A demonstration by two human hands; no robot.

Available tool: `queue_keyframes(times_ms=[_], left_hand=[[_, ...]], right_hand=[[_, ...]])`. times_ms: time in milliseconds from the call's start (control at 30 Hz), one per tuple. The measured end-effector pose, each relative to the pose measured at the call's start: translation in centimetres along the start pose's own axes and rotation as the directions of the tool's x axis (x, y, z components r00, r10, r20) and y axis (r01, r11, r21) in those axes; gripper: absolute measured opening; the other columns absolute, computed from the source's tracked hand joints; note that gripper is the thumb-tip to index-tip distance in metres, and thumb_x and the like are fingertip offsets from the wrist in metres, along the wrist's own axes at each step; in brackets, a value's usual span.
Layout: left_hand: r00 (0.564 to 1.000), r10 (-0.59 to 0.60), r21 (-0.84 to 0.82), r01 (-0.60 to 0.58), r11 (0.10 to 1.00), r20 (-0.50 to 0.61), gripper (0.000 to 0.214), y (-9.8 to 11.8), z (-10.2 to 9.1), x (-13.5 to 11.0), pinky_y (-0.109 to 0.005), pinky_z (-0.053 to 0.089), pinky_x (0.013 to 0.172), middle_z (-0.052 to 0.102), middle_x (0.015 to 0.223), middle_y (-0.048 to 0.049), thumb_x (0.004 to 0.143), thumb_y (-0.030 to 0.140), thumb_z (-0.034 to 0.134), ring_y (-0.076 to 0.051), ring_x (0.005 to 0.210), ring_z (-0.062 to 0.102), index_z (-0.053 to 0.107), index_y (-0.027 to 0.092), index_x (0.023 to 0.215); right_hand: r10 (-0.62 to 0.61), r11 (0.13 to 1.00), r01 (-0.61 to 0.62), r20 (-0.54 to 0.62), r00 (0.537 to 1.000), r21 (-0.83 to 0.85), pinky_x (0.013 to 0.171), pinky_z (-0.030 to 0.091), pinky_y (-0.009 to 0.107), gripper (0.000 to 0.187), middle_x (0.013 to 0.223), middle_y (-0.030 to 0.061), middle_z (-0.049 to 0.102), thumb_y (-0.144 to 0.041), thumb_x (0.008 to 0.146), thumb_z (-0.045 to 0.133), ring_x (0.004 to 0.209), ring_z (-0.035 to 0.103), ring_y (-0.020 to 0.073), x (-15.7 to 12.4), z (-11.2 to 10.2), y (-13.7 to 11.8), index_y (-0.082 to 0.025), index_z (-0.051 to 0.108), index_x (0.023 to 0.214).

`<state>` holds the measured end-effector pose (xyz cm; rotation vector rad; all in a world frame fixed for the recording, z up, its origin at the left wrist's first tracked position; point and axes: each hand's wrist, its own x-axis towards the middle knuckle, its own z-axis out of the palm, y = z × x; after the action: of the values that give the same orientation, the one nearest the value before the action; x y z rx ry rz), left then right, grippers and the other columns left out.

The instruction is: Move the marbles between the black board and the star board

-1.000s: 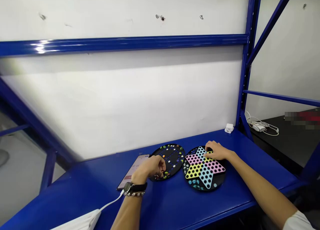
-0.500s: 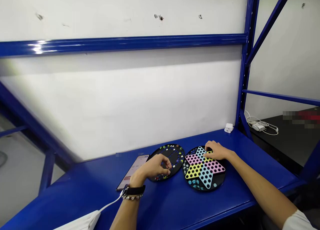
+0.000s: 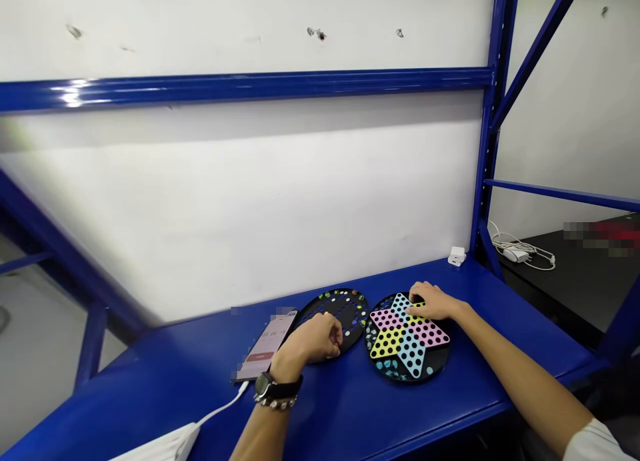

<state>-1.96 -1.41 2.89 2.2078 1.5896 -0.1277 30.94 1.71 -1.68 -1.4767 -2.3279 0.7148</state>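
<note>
A round Chinese checkers board [image 3: 417,369] lies on the blue shelf, with a pink, yellow and light-blue star full of dark holes. Clear and teal marbles sit in its black rim. My right hand [image 3: 434,302] rests on its far right part, thumb and fingers apart. To the left lies a round black tray [image 3: 327,307] with marbles of mixed colours around its rim. Over the near part of this tray is my left hand [image 3: 320,335], fingers curled in. Whatever may be between those fingertips is hidden. A watch [image 3: 273,387] and a beaded bracelet are on the left wrist.
A phone [image 3: 265,347] lies left of the black tray, joined by a white cable to a white power strip [image 3: 160,444]. Near the right post [image 3: 487,147] stands a white charger [image 3: 457,256]. A blue beam [image 3: 250,87] crosses the white wall behind.
My left hand has turned palm-down and its fingers have curled in further; its wrist has moved slightly right. More of the phone shows. My right hand has stayed on the board.
</note>
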Motion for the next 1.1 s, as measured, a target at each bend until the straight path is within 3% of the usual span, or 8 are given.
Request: queue_keyframes(times_ms=[200, 333, 533, 667, 833, 967, 1100], left_hand=[[1.000, 0.015, -0.025, -0.015, 1.000, 0.008, 0.014, -0.3, 0.0, 0.2, -0.024, 0.040, 0.055, 0.069, 0.070, 0.0005, 0.058, 0.016, 0.062, -0.016, 0.066, 0.063, 0.068, 0.020, 0.069], [0.999, 0.054, -0.073, -0.054, 0.996, -0.002, 0.012, -0.4, -0.5, -0.1, -0.025, 0.042, 0.058, 0.069, 0.071, -0.0004, 0.060, 0.022, 0.063, -0.017, 0.066, 0.063, 0.068, 0.019, 0.070], [0.968, 0.180, -0.141, -0.205, 0.968, -0.176, 0.018, 1.5, -1.8, 0.1, -0.024, 0.045, 0.066, 0.071, 0.079, -0.0011, 0.072, 0.033, 0.059, -0.016, 0.073, 0.063, 0.067, 0.019, 0.080], [0.911, 0.310, -0.140, -0.356, 0.924, -0.274, 0.018, 5.0, -2.0, 3.5, -0.025, 0.046, 0.066, 0.072, 0.079, -0.0018, 0.078, 0.033, 0.059, -0.017, 0.073, 0.064, 0.069, 0.018, 0.082], [0.835, 0.460, -0.088, -0.505, 0.859, -0.301, 0.015, 10.1, 0.0, 10.2, -0.026, 0.050, 0.074, 0.075, 0.087, -0.0038, 0.080, 0.024, 0.062, -0.018, 0.080, 0.068, 0.071, 0.018, 0.091], [0.840, 0.473, -0.063, -0.505, 0.861, -0.266, 0.017, 12.2, 1.8, 13.4, -0.027, 0.051, 0.077, 0.076, 0.090, -0.0042, 0.077, 0.020, 0.067, -0.019, 0.083, 0.069, 0.074, 0.019, 0.093], [0.835, 0.492, -0.048, -0.518, 0.854, -0.247, 0.017, 12.1, 2.7, 13.5, -0.027, 0.052, 0.079, 0.076, 0.095, -0.0046, 0.078, 0.028, 0.071, -0.020, 0.085, 0.069, 0.076, 0.020, 0.093]], right_hand=[[-0.008, 1.000, 0.008, -0.017, 1.000, -0.004, 0.094, 0.040, 0.044, 0.035, 0.108, 0.0042, 0.061, -0.060, 0.083, 0.056, 0.104, 0.053, 0.0270, 0.0, 0.0, 0.0, -0.026, 0.060, 0.089], [-0.019, 1.000, 0.020, -0.085, 0.996, 0.002, 0.090, 0.042, 0.040, 0.037, 0.102, 0.0050, 0.063, -0.058, 0.092, 0.045, 0.099, 0.056, 0.0254, 0.3, 0.1, 0.3, -0.024, 0.062, 0.087], [0.049, 0.998, -0.054, -0.257, 0.965, -0.012, 0.082, 0.043, 0.034, 0.048, 0.092, 0.0042, 0.064, -0.052, 0.101, 0.025, 0.088, 0.059, 0.0205, 0.4, -0.3, 0.6, -0.023, 0.058, 0.081], [0.098, 0.995, -0.103, -0.300, 0.949, -0.001, 0.080, 0.042, 0.035, 0.052, 0.090, 0.0043, 0.066, -0.054, 0.101, 0.022, 0.086, 0.061, 0.0212, 0.3, -0.6, 0.8, -0.023, 0.057, 0.079], [0.172, 0.984, -0.180, -0.338, 0.925, 0.009, 0.082, 0.040, 0.037, 0.055, 0.094, 0.0047, 0.067, -0.056, 0.101, 0.021, 0.092, 0.061, 0.0228, 0.5, -0.6, 1.3, -0.023, 0.060, 0.082], [0.191, 0.980, -0.198, -0.364, 0.912, 0.020, 0.086, 0.040, 0.037, 0.054, 0.097, 0.0052, 0.066, -0.054, 0.102, 0.021, 0.098, 0.060, 0.0233, 0.7, -0.6, 1.7, -0.023, 0.061, 0.085], [0.194, 0.980, -0.197, -0.373, 0.907, 0.029, 0.090, 0.039, 0.040, 0.053, 0.099, 0.0054, 0.066, -0.055, 0.102, 0.022, 0.101, 0.060, 0.0242, 0.8, -0.5, 1.8, -0.023, 0.062, 0.086]])
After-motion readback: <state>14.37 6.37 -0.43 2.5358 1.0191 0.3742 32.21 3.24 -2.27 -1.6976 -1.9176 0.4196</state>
